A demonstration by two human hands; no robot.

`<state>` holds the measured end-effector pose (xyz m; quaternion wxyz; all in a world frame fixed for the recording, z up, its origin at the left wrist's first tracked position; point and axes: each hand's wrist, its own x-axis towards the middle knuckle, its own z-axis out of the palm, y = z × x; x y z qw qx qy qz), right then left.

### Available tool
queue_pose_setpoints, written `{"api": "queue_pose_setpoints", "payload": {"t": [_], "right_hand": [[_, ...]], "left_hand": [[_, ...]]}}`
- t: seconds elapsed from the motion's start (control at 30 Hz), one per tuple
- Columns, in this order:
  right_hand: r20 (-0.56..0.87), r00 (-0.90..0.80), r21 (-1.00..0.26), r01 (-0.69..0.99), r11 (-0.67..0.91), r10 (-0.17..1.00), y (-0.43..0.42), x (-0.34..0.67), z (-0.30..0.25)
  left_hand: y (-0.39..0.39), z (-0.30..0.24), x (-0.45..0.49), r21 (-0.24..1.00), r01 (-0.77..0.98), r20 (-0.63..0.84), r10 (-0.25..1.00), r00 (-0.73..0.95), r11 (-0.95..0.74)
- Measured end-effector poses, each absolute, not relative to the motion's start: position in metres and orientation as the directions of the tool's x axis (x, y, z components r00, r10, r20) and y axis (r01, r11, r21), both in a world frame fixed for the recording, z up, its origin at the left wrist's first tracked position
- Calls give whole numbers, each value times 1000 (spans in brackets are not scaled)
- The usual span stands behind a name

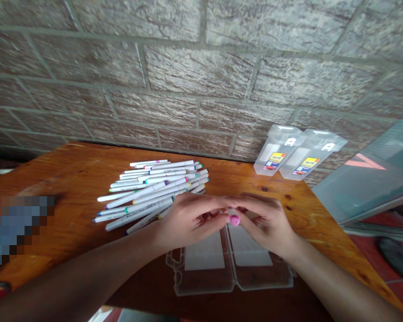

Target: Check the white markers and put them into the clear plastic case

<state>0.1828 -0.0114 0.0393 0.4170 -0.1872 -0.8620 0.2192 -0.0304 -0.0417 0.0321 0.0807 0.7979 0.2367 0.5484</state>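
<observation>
Between both hands [192, 220] [269, 220], pink-ended marker [235, 220]

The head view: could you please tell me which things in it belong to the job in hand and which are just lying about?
In the job:
pink-ended marker, between left hand and right hand
open clear case, below the hands
marker pile, probably

Apparently lying about:
two labelled cases, by the wall
pixelated item at left, unidentifiable

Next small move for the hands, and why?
I'd probably lower the pink-tipped marker into the clear case: the marker is between the left hand and right hand, and the case lies open beneath them.
</observation>
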Motion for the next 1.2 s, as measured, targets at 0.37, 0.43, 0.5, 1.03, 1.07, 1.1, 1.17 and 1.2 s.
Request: {"api": "queue_pose_setpoints", "payload": {"t": [0.37,0.43,0.5,1.03,1.07,1.1,1.17,1.2], "right_hand": [[639,-592,-517,141,844,491,-10,184,38],[641,-593,-514,140,846,487,-10,185,38],[644,-593,-510,139,849,484,-10,185,38],[345,-494,-868,156,472,798,-3,186,31],[305,-487,-904,122,410,818,-3,186,31],[263,-483,-933,94,348,835,-2,185,32],[184,-481,-967,66,244,857,-2,182,35],[149,-481,-978,58,202,864,-2,180,37]], "left_hand": [[-41,31,-31,404,285,821,482,306,-869],[-41,30,-31,411,277,819,486,307,-868],[-39,29,-31,415,270,818,486,307,-869],[-42,34,-31,388,351,819,494,292,-852],[-42,33,-31,388,351,818,494,294,-852],[-42,33,-31,390,349,816,495,297,-852],[-42,33,-31,394,342,815,496,299,-853],[-42,34,-31,394,338,815,495,301,-855]]}}
